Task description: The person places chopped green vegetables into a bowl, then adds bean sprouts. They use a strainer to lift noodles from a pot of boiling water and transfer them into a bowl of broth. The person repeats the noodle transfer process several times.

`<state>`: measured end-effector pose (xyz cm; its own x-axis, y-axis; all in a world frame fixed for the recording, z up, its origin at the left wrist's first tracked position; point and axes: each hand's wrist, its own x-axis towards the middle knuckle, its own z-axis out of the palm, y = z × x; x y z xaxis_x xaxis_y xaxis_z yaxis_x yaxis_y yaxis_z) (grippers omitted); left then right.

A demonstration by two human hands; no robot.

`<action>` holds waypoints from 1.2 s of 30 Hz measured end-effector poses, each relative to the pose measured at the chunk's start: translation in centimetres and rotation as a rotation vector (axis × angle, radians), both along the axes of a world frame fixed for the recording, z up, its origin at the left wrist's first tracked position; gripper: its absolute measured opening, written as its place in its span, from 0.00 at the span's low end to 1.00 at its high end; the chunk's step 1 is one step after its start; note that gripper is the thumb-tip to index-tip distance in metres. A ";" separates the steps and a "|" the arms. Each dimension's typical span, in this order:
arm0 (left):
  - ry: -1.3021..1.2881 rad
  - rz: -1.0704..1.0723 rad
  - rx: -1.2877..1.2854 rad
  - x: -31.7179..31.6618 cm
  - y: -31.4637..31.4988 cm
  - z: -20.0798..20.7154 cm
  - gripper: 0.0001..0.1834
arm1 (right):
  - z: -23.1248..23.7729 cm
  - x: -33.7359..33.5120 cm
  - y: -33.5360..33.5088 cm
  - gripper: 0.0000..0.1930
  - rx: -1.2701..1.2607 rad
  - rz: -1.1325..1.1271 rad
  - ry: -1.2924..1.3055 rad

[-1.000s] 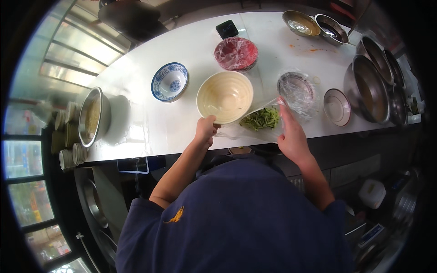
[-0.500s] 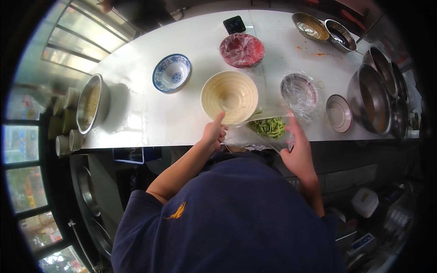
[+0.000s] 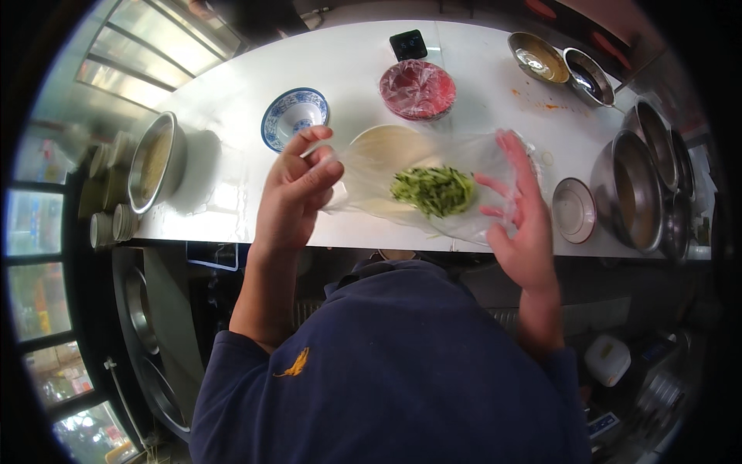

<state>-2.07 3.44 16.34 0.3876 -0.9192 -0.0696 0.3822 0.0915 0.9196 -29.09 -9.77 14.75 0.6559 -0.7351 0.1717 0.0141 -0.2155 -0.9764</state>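
A clear plastic bag point(image 3: 371, 174) is held up and stretched between my hands, with shredded green cucumber point(image 3: 434, 191) lying in its middle. My left hand point(image 3: 297, 185) pinches the bag's left edge between thumb and curled fingers. At the other side my right hand point(image 3: 522, 213) grips the bag, its longer fingers extended along the plastic and partly seen through it. Behind the bag stands a cream bowl point(image 3: 390, 141), mostly covered from view. Close beyond my left fingertips sits a blue-and-white patterned bowl point(image 3: 295, 116).
Red bowls point(image 3: 417, 89) under cling film and a small black digital device point(image 3: 408, 45) stand farther back. A small plate point(image 3: 573, 210) and several metal bowls point(image 3: 630, 193) are at the right. Another metal basin point(image 3: 154, 162) stands at the left edge of the white table point(image 3: 224, 139).
Both hands have risen and moved farther apart, lifting the bag with the cucumber off the table's near edge and in front of the cream bowl.
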 end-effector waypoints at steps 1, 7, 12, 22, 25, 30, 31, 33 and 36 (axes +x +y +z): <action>-0.047 0.028 -0.017 0.3 0.0 0.0 0.22 | -0.6 0.8 -0.5 0.50 -0.013 0.040 -0.016; -0.213 0.132 0.264 1.8 -1.2 -3.7 0.18 | -7.0 6.9 -3.1 0.47 0.002 0.074 0.293; -0.645 0.008 0.372 5.2 -0.5 -5.3 0.14 | -8.8 6.7 -5.1 0.45 -0.227 0.071 0.356; -1.333 -0.296 0.834 10.2 -10.3 -17.0 0.17 | -14.5 12.0 -11.8 0.45 0.519 0.278 0.543; -0.903 -0.268 0.803 11.4 -8.2 -20.0 0.12 | -15.8 10.9 -11.3 0.30 0.873 0.318 0.526; -0.252 -0.173 0.604 7.9 -0.5 -21.1 0.27 | -16.9 6.6 -6.6 0.38 1.102 0.411 0.342; -0.155 -0.166 0.586 6.5 0.9 -21.2 0.31 | -17.4 6.2 -5.2 0.38 1.095 0.393 0.336; -0.034 -0.132 0.494 4.2 2.9 -21.2 0.35 | -18.4 5.6 -3.1 0.39 1.063 0.320 0.287; -0.011 -0.161 0.445 2.4 5.2 -21.0 0.39 | -20.4 4.7 -1.0 0.42 1.066 0.241 0.144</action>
